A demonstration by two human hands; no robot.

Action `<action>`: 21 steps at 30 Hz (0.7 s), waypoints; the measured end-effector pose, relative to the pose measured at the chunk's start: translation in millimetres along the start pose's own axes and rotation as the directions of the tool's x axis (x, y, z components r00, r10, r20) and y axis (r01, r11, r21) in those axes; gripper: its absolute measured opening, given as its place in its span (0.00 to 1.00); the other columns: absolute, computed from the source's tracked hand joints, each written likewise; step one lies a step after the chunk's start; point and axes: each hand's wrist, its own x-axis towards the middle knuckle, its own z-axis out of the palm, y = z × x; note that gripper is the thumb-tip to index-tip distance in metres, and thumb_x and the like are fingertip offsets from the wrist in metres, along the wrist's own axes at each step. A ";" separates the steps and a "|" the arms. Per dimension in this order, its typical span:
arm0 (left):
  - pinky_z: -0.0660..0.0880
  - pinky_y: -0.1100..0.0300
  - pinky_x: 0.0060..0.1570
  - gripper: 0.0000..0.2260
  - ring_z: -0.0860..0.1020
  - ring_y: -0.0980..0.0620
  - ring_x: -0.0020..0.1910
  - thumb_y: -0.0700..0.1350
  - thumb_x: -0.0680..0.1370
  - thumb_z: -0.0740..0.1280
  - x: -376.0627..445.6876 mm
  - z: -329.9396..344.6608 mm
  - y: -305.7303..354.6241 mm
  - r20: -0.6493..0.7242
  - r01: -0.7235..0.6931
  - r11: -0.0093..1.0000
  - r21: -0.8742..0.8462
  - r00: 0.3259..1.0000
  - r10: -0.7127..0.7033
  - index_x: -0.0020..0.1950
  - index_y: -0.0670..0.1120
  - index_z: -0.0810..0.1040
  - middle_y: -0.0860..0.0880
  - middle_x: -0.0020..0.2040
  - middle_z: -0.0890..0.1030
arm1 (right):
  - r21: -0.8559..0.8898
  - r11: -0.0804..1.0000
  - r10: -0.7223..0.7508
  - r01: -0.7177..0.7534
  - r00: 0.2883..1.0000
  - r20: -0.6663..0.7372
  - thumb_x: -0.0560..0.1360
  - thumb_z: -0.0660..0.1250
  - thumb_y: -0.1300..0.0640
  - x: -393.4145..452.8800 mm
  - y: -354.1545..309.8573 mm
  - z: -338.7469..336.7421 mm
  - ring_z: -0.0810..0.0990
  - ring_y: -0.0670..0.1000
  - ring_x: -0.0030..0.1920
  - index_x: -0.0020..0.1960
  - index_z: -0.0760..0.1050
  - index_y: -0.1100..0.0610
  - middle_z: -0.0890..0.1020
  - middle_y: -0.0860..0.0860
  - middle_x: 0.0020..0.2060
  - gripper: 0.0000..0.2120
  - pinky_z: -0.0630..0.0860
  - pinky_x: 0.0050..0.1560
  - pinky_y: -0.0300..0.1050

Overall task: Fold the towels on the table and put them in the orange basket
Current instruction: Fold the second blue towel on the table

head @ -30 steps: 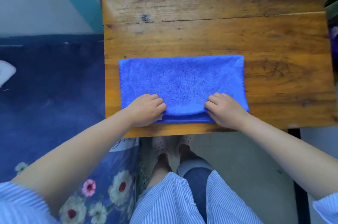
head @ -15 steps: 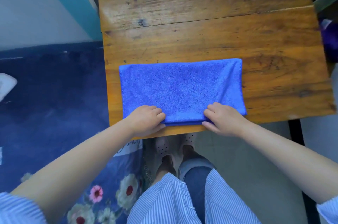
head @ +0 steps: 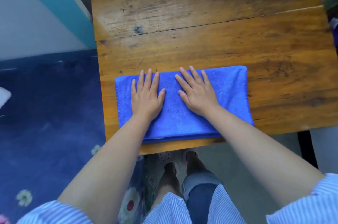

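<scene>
On the wooden table [head: 219, 44], folded blue towel [head: 228, 99], left hand [head: 145, 99], right hand [head: 198, 95] pressing flat

We see the left hand [head: 145, 96] and right hand [head: 198, 93] lying flat, palms down, fingers straight and spread, forearms extended forward.

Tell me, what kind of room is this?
Probably a room in a home, maybe a bedroom. A worn wooden table stands beside dark blue cloth with flowers, perhaps bedding or a rug, and both hands lie flat on a blue towel being folded.
</scene>
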 end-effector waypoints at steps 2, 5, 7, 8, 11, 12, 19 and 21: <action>0.41 0.51 0.74 0.27 0.44 0.49 0.77 0.58 0.80 0.48 1.3 -0.9 -15.2 0.002 0.015 1.000 0.022 1.000 -0.015 0.77 0.50 0.49 0.50 0.78 0.48 | 0.049 0.995 0.085 -0.089 0.994 0.069 0.70 0.37 0.42 -5.1 21.3 -0.1 0.55 0.57 0.75 0.73 0.58 0.51 0.59 0.51 0.74 0.35 0.44 0.73 0.53; 0.43 0.51 0.74 0.32 0.46 0.47 0.77 0.58 0.74 0.45 0.2 -4.8 -37.2 -0.023 0.044 0.999 0.014 0.999 -0.044 0.77 0.48 0.52 0.48 0.78 0.51 | 0.055 0.972 0.228 -0.231 0.973 0.044 0.67 0.34 0.40 -18.3 52.7 -4.4 0.51 0.56 0.76 0.74 0.55 0.53 0.56 0.52 0.75 0.39 0.43 0.74 0.54; 0.46 0.50 0.73 0.29 0.47 0.46 0.77 0.58 0.78 0.48 -0.9 -5.0 -49.9 -0.031 0.083 0.997 -0.004 0.996 -0.083 0.76 0.46 0.52 0.46 0.78 0.51 | 0.040 0.959 0.279 -0.281 0.959 0.048 0.67 0.35 0.39 -27.6 70.0 -8.8 0.51 0.57 0.75 0.74 0.56 0.55 0.56 0.53 0.75 0.40 0.45 0.74 0.55; 0.47 0.50 0.73 0.28 0.47 0.46 0.77 0.56 0.80 0.50 -2.3 -6.8 -54.6 -0.025 0.122 0.992 -0.025 0.992 -0.122 0.77 0.45 0.51 0.46 0.78 0.50 | 0.044 0.953 0.297 -0.299 0.953 0.057 0.66 0.35 0.39 -31.1 77.2 -11.1 0.51 0.58 0.75 0.74 0.56 0.55 0.56 0.54 0.75 0.41 0.46 0.73 0.56; 0.44 0.50 0.74 0.28 0.45 0.47 0.77 0.53 0.81 0.53 -7.5 -12.5 -63.1 -0.021 0.178 0.984 -0.014 0.984 -0.178 0.77 0.43 0.48 0.44 0.78 0.47 | 0.079 0.884 0.456 -0.461 0.887 0.077 0.68 0.37 0.39 -40.7 92.0 -16.2 0.48 0.57 0.76 0.75 0.53 0.56 0.51 0.54 0.76 0.39 0.45 0.73 0.57; 0.43 0.49 0.74 0.28 0.44 0.46 0.77 0.53 0.81 0.52 -10.1 -15.4 -62.6 -0.026 0.174 0.984 0.032 0.985 -0.173 0.77 0.43 0.48 0.44 0.78 0.46 | 0.088 0.848 0.518 -0.523 0.852 0.076 0.70 0.39 0.41 -43.7 91.4 -18.1 0.47 0.58 0.76 0.75 0.52 0.56 0.50 0.55 0.76 0.37 0.44 0.73 0.58; 0.51 0.50 0.67 0.28 0.68 0.39 0.69 0.54 0.73 0.53 -48.8 8.2 -20.9 -0.080 -0.281 0.953 0.112 0.954 0.290 0.67 0.39 0.67 0.38 0.66 0.74 | 0.048 0.935 0.353 -0.351 0.935 -0.043 0.72 0.51 0.49 -83.9 19.1 8.6 0.68 0.68 0.66 0.66 0.70 0.64 0.70 0.64 0.66 0.28 0.59 0.61 0.72; 0.45 0.54 0.72 0.24 0.56 0.47 0.74 0.56 0.78 0.50 -68.2 25.7 -17.9 -0.033 -0.338 0.934 0.115 0.939 0.343 0.66 0.42 0.64 0.41 0.64 0.76 | 0.009 0.942 0.335 -0.335 0.942 -0.009 0.72 0.52 0.48 -102.2 8.9 20.1 0.70 0.65 0.66 0.66 0.69 0.61 0.73 0.62 0.65 0.27 0.59 0.65 0.67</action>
